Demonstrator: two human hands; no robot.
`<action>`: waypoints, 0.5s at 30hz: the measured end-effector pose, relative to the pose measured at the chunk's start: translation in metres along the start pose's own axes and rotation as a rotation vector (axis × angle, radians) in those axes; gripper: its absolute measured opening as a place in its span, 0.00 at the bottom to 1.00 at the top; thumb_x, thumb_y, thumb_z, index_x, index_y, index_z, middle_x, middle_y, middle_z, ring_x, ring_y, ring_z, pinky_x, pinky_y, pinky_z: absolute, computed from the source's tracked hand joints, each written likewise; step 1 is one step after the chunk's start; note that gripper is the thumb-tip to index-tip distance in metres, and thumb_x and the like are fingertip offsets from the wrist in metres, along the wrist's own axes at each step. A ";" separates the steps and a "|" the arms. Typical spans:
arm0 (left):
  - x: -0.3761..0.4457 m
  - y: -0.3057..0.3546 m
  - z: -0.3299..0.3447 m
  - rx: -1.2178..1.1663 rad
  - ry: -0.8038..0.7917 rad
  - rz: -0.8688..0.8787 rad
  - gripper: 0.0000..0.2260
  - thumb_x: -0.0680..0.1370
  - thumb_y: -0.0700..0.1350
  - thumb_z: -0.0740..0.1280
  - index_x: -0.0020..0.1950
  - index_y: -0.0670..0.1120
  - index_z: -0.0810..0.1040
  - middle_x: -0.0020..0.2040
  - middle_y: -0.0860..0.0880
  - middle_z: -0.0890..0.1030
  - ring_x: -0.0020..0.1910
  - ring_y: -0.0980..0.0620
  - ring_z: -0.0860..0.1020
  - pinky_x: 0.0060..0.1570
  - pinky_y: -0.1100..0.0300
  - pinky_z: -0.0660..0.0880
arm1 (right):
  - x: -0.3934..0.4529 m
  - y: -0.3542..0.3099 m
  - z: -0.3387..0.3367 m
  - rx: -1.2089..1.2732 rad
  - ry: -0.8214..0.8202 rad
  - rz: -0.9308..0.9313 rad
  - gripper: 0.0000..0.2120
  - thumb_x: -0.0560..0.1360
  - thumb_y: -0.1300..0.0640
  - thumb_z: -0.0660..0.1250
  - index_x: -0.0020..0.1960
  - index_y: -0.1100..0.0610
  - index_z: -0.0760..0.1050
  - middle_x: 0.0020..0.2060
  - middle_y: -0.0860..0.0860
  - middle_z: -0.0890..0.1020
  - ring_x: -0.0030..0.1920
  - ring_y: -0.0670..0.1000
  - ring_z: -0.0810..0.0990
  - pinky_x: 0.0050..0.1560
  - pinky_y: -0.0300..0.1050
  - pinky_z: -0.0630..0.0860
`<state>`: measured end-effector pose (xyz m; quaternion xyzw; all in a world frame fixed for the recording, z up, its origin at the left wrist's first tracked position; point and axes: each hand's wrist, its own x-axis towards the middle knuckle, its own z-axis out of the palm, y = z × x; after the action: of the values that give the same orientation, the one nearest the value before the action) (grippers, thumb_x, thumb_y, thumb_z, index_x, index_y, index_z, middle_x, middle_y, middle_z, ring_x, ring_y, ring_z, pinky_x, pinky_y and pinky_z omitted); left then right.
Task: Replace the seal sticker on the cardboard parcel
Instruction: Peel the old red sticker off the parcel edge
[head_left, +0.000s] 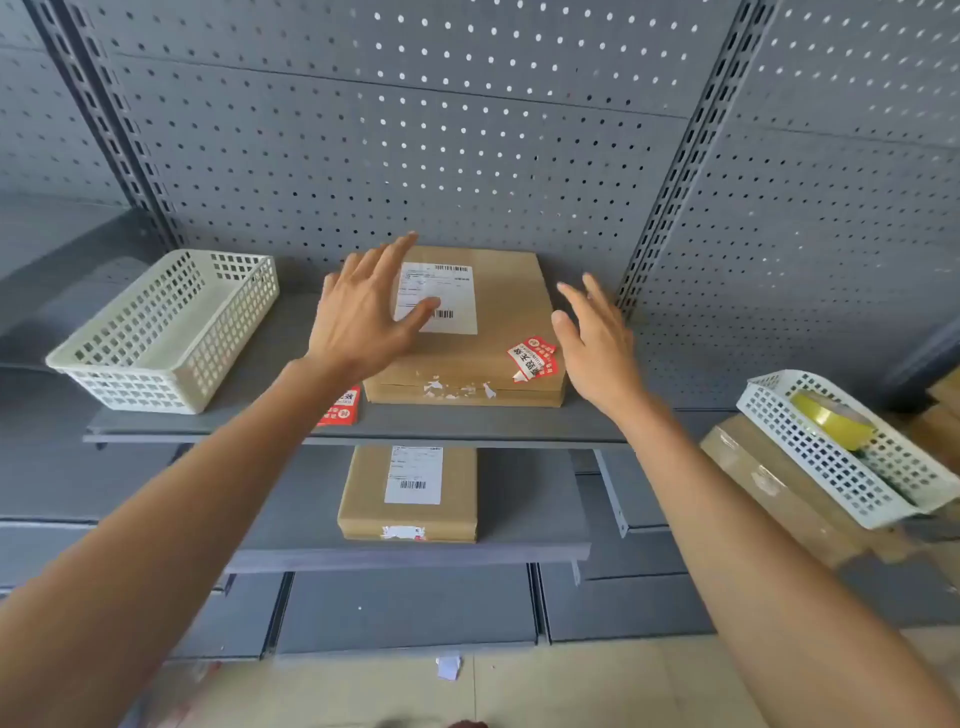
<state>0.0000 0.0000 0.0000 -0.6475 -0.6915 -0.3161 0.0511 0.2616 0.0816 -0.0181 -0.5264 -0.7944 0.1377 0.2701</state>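
The grey shelf (260, 415) carried the cardboard parcel (498, 332) at twelve o'clock from me, against the pegboard. My left hand (358, 317) lay spread wide over its ten o'clock corner; my right hand (597, 343) hovered flat and empty at its three o'clock edge. The red seal sticker (532, 358), torn, sat at its five o'clock corner.

Both arms reach forward, left hand (363, 306) and right hand (597, 343) spread flat.

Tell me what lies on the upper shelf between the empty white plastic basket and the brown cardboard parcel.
In the head view, a red seal sticker, beside the left forearm, between basket and parcel.
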 end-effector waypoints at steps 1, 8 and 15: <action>-0.004 -0.003 0.003 -0.045 0.029 -0.017 0.31 0.79 0.59 0.67 0.79 0.51 0.63 0.71 0.46 0.76 0.69 0.41 0.72 0.65 0.41 0.70 | -0.004 0.002 0.003 0.067 0.012 0.020 0.21 0.85 0.49 0.54 0.77 0.51 0.65 0.81 0.52 0.58 0.80 0.55 0.57 0.77 0.63 0.56; -0.041 -0.027 0.030 -0.097 -0.028 0.008 0.22 0.77 0.63 0.67 0.65 0.52 0.80 0.68 0.50 0.77 0.65 0.42 0.73 0.60 0.39 0.75 | -0.033 0.014 0.012 0.361 -0.027 0.101 0.18 0.85 0.56 0.57 0.73 0.55 0.73 0.71 0.50 0.75 0.68 0.43 0.72 0.68 0.31 0.66; -0.045 -0.022 0.039 -0.008 0.029 0.081 0.21 0.75 0.62 0.70 0.62 0.51 0.83 0.65 0.50 0.79 0.66 0.44 0.74 0.59 0.43 0.71 | -0.030 0.017 0.019 0.438 0.021 0.082 0.15 0.84 0.58 0.60 0.68 0.57 0.77 0.65 0.51 0.81 0.61 0.48 0.80 0.64 0.47 0.76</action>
<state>-0.0004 -0.0182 -0.0604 -0.6705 -0.6627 -0.3258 0.0713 0.2723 0.0627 -0.0510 -0.4883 -0.7206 0.3123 0.3804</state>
